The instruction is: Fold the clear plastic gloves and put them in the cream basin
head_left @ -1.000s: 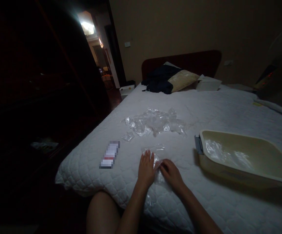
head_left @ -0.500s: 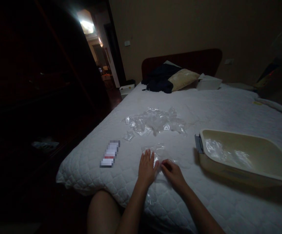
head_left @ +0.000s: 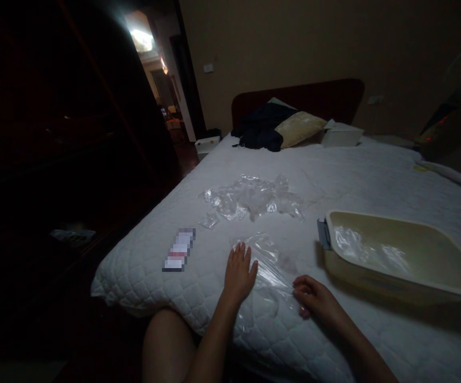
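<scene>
A clear plastic bag (head_left: 272, 271) lies spread on the white quilted bed cover (head_left: 146, 287). My left hand (head_left: 239, 274) rests flat on the bag's left part, fingers stretched out. To the right, my right hand (head_left: 313, 298) has its fingers closed on the bag's edge, and the film runs in taut creases between both hands. Beyond them lies a loose heap of crumpled clear plastic bags (head_left: 254, 199). One small bag (head_left: 209, 221) sits a little apart at the heap's near left.
A cream plastic bin (head_left: 374, 290) with more clear plastic inside stands at the right. A pixelated flat object (head_left: 179, 250) lies left of my hands. Dark clothing (head_left: 264, 127), a beige pillow (head_left: 300, 130) and a white box (head_left: 342, 135) are by the headboard (head_left: 334, 98).
My right hand has moved right and slightly toward me, drawing the plastic bag's edge along and stretching the film. My left hand stays pressed in nearly the same place.
</scene>
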The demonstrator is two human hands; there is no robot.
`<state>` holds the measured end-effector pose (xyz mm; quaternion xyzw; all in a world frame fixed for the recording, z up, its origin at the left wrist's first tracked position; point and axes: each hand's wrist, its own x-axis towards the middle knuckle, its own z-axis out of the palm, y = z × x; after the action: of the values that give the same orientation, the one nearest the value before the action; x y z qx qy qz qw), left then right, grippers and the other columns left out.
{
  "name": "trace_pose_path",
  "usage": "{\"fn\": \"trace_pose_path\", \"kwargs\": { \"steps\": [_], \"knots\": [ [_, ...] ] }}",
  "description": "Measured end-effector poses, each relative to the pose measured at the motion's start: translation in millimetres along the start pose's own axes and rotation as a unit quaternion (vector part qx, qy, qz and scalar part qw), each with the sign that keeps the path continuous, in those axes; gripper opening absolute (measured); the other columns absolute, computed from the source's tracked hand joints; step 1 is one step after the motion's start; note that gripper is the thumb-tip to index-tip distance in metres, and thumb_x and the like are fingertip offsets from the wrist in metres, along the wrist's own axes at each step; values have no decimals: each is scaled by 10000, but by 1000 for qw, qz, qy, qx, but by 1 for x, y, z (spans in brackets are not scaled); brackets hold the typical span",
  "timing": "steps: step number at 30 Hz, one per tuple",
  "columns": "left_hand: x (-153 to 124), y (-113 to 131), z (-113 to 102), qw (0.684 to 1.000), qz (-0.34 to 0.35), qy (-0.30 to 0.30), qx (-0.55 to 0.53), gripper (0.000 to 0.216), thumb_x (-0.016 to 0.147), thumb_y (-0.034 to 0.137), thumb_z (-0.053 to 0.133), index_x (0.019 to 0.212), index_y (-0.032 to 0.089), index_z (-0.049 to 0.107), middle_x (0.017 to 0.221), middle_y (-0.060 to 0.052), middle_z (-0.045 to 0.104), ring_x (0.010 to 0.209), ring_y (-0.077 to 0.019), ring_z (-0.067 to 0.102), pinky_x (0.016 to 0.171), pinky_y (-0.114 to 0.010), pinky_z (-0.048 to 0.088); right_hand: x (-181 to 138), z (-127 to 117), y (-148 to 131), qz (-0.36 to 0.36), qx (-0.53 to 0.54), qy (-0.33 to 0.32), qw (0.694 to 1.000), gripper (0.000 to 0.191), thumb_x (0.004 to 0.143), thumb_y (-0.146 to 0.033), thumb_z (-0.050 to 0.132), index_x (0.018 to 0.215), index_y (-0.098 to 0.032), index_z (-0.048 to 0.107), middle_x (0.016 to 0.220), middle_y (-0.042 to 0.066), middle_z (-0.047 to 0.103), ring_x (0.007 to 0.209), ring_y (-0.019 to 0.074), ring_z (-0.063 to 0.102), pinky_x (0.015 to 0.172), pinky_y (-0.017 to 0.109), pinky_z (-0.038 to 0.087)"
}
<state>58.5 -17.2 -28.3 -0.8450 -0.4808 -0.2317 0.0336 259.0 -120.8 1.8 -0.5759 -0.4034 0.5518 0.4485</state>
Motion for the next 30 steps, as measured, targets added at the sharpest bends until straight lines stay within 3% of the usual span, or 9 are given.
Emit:
{"fn": "trace_pose_path", "kwargs": {
  "steps": [5,8,11,16,20,22,25,28,30],
  "knots": [
    [3,-1,-5,995,-36,-42,-83,482,857,390,341,1269,141,374,1376,-126,311,1294,-239,204,1052,-464,193,-1,1,4,5,-62,13,998,253,678,-384,560,808,-184,475,724,-34,501,425,78,510,392,217,395],
    [7,-7,-12,967,-78,-67,-232,492,832,404,398,1253,150,402,1380,-122,305,1302,-234,180,1068,-458,119,0,1,4,8,-77,11,997,263,689,-403,536,819,-182,475,739,-29,497,418,70,501,381,205,376],
    [9,-19,-17,887,-133,-82,-435,473,784,416,489,1207,207,460,1378,-91,320,1298,-220,202,1069,-414,143,0,1,4,6,-89,8,996,281,693,-421,524,834,-182,481,756,-19,503,428,72,500,383,207,377],
    [12,-42,-21,810,-211,-70,-543,441,847,466,331,1252,299,383,1382,-57,321,1246,-190,328,979,-383,318,1,0,8,6,-127,7,992,280,705,-420,498,847,-179,498,763,-8,527,427,83,496,385,218,380],
    [23,-49,-27,659,-301,-12,-689,367,783,445,475,1059,211,532,1223,-98,514,1143,-186,462,975,-359,316,0,-4,10,-59,-201,24,978,242,702,-379,506,829,-176,540,702,-2,561,477,106,495,432,227,381],
    [27,-50,-34,628,-309,24,-714,333,750,418,530,990,186,545,1141,-105,568,1074,-182,518,940,-337,354,-2,-5,10,-91,-235,45,967,229,694,-361,514,813,-173,564,695,8,579,523,125,507,472,237,392],
    [20,-44,-50,690,-318,108,-641,288,730,387,558,932,183,543,1025,-86,606,952,-175,567,831,-315,428,-7,-2,8,-108,-272,86,952,247,696,-366,512,827,-168,580,712,25,598,562,145,521,516,254,410],
    [-8,-23,-67,846,-275,129,-439,186,732,329,559,846,182,565,911,-71,596,835,-183,563,742,-328,451,-13,5,8,-141,-286,112,941,263,729,-377,492,867,-170,577,763,42,606,622,160,544,578,270,433],
    [-32,1,-73,929,-148,108,-322,131,755,289,537,815,178,573,856,-67,581,845,-195,542,750,-350,444,-16,10,8,-166,-291,105,936,248,758,-375,471,864,-178,578,786,48,606,677,168,554,622,276,438]
  ]
}}
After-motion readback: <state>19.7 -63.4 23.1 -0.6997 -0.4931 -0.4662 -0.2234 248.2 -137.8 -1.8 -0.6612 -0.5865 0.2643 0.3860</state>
